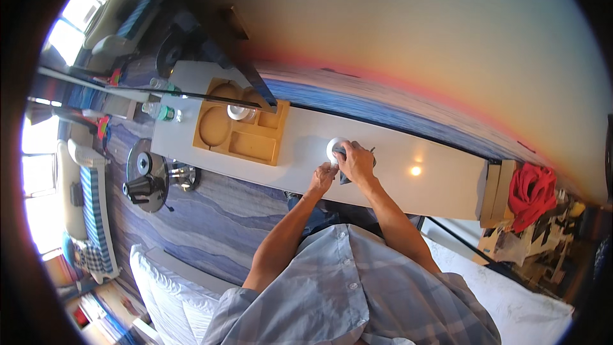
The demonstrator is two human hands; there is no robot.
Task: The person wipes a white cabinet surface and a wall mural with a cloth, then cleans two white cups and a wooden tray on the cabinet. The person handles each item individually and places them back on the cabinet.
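Observation:
A small white cup (334,146) is over the long white counter (297,158), directly in front of me. My left hand (323,177) pinches the near side of the cup, where its handle seems to be. A dark grey cloth (345,179) is bunched in my right hand (357,160), pressed against the cup's rim and opening. Loose ends of the cloth stick out on both sides of that hand. My fingers and the cloth hide much of the cup, so whether it rests on the counter is unclear.
Left along the counter lies a wooden compartment tray (280,140) with a white cup (237,112) in it, partly under a wall-mounted television (256,84). Plastic bottles (160,111) stand farther left. A round table (160,196) bears a kettle (139,189). Red cloth (531,196) lies at right.

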